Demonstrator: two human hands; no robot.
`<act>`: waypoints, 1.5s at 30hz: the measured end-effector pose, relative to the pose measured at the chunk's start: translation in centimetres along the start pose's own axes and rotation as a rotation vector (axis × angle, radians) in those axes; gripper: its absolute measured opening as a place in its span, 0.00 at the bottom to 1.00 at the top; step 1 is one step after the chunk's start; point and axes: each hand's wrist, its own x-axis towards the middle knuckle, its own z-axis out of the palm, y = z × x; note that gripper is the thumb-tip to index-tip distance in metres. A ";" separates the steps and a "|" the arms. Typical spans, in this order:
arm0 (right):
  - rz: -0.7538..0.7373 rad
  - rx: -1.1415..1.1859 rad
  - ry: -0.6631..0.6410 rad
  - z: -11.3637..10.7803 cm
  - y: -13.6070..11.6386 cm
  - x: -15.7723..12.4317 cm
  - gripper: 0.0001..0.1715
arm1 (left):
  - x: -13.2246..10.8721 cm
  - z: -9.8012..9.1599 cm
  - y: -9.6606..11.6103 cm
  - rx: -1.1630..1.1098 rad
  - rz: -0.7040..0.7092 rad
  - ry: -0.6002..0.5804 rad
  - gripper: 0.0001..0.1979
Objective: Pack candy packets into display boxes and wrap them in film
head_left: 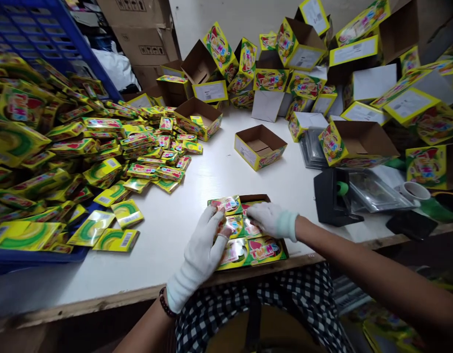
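Note:
A display box [261, 198] stands at the table's near edge, filled with flat yellow packs of fruit print, the lettering reading "TWINS" on one pack [265, 249]. My left hand [205, 240], in a white knit glove, grips a pack [234, 225] at the box's left side, thumb and fingers bent about it. Across from it, my right hand [265, 219], also gloved, has its fingers bent down onto another pack [250, 226] near the right wall. Its fingertips are partly hidden. Brown cardboard shows at the box's far right corner.
A large heap of packs [138, 147] spills from a blue crate [46, 34] at left. One open display box [261, 147] sits mid-table; several more [270, 78] are piled behind. At right are a black tape dispenser [333, 196], clear plastic packages [377, 189] and a tape roll [415, 190].

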 end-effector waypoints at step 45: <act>-0.131 0.486 0.116 -5.3 7.0 3.3 0.17 | 6.7 0.7 0.0 0.311 0.001 -0.089 0.17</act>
